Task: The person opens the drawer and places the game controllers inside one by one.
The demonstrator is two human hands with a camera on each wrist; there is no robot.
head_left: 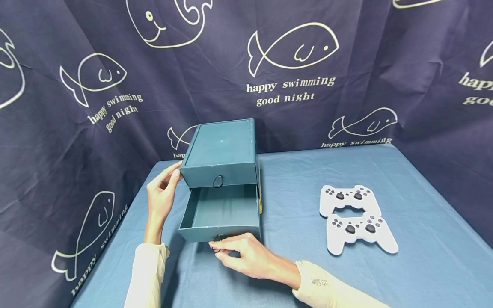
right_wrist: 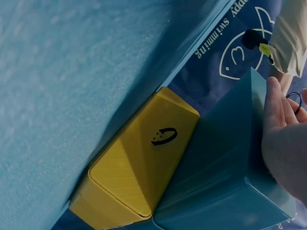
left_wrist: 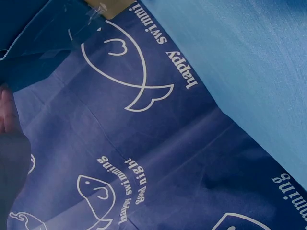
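Note:
A small teal drawer cabinet (head_left: 219, 143) stands on the blue cloth, its lower drawer (head_left: 225, 209) pulled out with bare inside showing. The upper drawer (head_left: 208, 174) has a dark ring pull hanging on its front. My left hand (head_left: 161, 192) holds the cabinet's upper left front corner, thumb toward the front and fingers along the side. With thumb and fingertips, my right hand (head_left: 246, 256) pinches the ring pull (right_wrist: 296, 103) of the lower drawer. Only part of the left hand (left_wrist: 8, 112) shows at the edge of the left wrist view.
Two white game controllers (head_left: 350, 199) lie to the right, one partly overlapping the other. A yellow panel (right_wrist: 144, 158) with a black curved mark shows at the cabinet's side. Dark blue printed fabric (head_left: 292, 119) hangs behind and at both sides.

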